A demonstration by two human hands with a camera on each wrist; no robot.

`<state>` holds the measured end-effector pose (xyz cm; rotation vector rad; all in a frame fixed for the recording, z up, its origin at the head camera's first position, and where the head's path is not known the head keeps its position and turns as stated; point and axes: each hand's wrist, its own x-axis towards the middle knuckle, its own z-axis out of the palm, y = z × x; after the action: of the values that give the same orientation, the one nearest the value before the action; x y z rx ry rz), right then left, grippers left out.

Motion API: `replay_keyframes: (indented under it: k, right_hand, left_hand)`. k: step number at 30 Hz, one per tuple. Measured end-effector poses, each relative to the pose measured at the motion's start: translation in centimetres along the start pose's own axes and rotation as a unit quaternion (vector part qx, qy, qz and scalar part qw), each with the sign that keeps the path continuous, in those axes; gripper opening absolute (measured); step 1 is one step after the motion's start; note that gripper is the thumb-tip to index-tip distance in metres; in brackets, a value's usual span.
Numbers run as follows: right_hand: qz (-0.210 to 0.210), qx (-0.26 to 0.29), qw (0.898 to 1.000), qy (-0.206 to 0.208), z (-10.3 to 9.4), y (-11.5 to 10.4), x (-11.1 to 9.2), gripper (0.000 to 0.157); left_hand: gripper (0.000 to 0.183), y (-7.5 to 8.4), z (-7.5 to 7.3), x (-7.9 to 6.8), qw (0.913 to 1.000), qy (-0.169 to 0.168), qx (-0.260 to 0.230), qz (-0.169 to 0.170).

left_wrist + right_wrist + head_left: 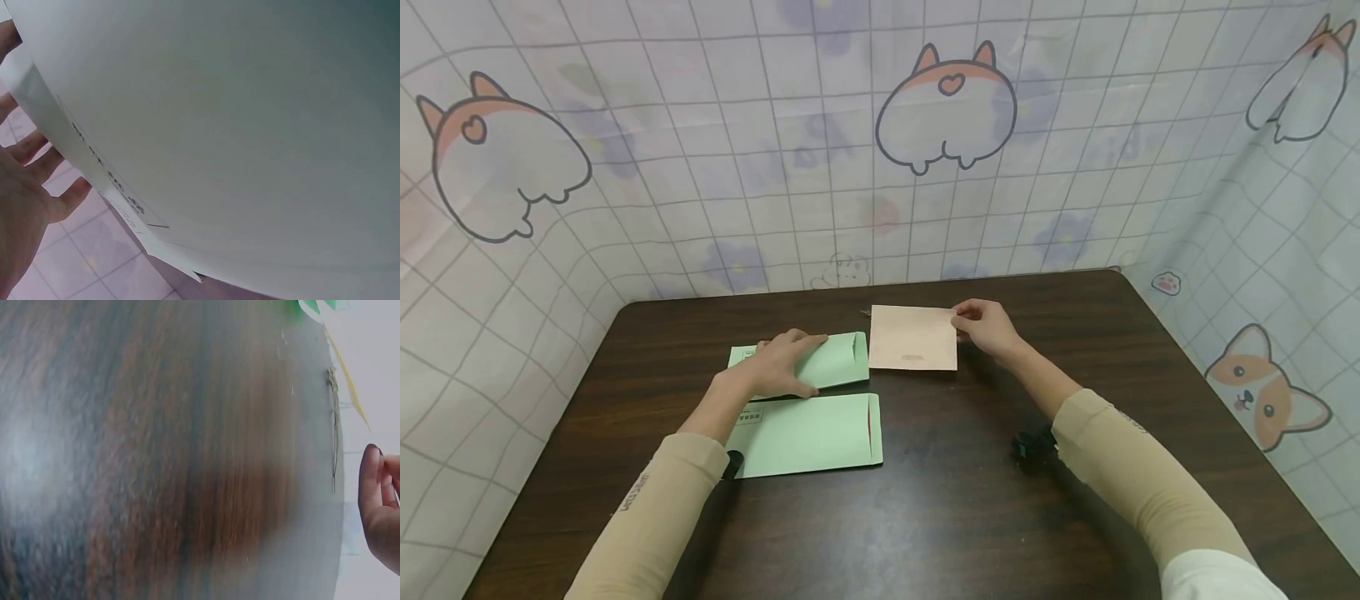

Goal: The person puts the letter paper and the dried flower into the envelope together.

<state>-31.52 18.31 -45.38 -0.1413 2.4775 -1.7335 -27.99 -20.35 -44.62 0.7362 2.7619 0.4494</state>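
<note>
My left hand (782, 364) rests on the farther of two pale green envelopes (842, 358), fingers spread over its top. The nearer green envelope (808, 437) lies flat just in front, with printed characters at its left end. In the left wrist view, the spread fingers show beyond a large pale paper surface (219, 144). A small tan envelope (913, 337) is right of the farther green one. At its right edge, my right hand (988, 327) pinches it between thumb and fingers. The tan envelope (347, 375) appears edge-on and tilted in the right wrist view.
The dark wooden table (925, 517) ends at a wall hung with a checked cloth (805, 200) printed with cartoon dogs. A thin stringy item (335, 425) lies near the table's far edge. Black wrist gear (1033, 444) sits under the right forearm.
</note>
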Motion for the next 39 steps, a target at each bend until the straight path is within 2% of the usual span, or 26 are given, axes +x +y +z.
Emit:
replay_keyframes:
  k: [5, 16, 39]
  right_hand:
    - [0.007, 0.030, 1.000, -0.001, 0.6, -0.3, -0.1, 0.026]
    - [0.002, 0.043, 0.999, -0.008, 1.4, -0.1, -0.1, 0.025]
    - [-0.009, 0.000, 0.999, -0.051, 1.9, 0.0, -0.6, 0.018]
  left_hand:
    - [0.094, 0.1, -0.1, -0.1, 1.0000, 0.005, 0.001, 0.002]
    - [0.094, 0.2, 0.0, -0.3, 0.9999, 0.008, -0.004, 0.005]
    - [0.094, 0.0, 0.1, -0.2, 1.0000, 0.008, -0.006, -0.001]
